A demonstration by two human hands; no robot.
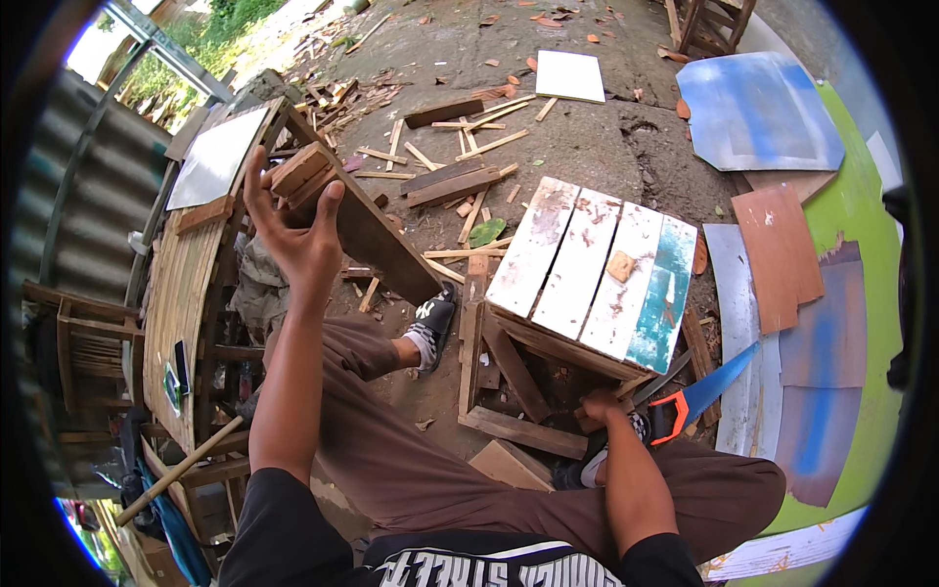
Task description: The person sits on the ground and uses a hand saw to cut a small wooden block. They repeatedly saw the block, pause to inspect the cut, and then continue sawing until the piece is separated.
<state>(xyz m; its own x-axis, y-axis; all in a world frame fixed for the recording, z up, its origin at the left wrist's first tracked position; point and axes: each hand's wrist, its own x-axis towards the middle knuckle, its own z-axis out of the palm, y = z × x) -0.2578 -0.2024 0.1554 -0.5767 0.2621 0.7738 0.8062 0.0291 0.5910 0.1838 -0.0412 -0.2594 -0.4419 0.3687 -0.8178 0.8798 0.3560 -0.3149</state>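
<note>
Raised at the left, my left hand (pixel 303 235) has thumb and fingers around the end of a brown wooden plank (pixel 381 240), which slants down toward my foot. Low at the right, my right hand (pixel 601 405) is closed beside the lower edge of a slatted wooden stool (pixel 558 254). What its fingers hold is hidden in shadow. White and teal paint covers the stool top, where a small wood block (pixel 620 265) lies. Just right of that hand is a handsaw (pixel 719 382) with a blue blade and orange handle. A wooden frame (pixel 523 430) lies on the ground beside the stool.
Wood strips (pixel 489 142) and offcuts litter the ground ahead. At the left stands a slatted bench (pixel 181 323) with a phone (pixel 178 377) and a white panel (pixel 217 157). Painted sheets (pixel 822 372) lie at the right, and a white square panel (pixel 570 76) farther off.
</note>
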